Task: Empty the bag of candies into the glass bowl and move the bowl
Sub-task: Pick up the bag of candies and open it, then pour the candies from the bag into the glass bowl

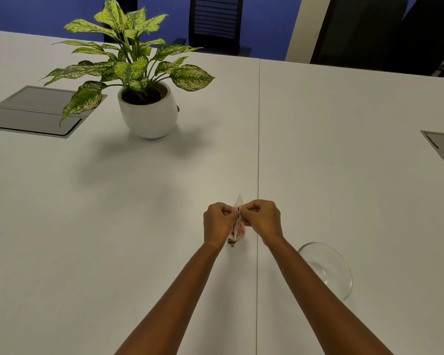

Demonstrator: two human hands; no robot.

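Glass bowl point(327, 270), clear and holding nothing, sat on the white bench point(113, 226) nearest the viewer, just right of the right forearm. Beyond it, the left hand point(217, 224) and right hand point(263, 220) met knuckle to knuckle, each pinched shut on the top of a small clear bag of candies point(237, 230) held upright between them beside the bench seam. Farther back left stood a potted plant point(144, 80). Dark chairs point(215, 21) lined the far edge.
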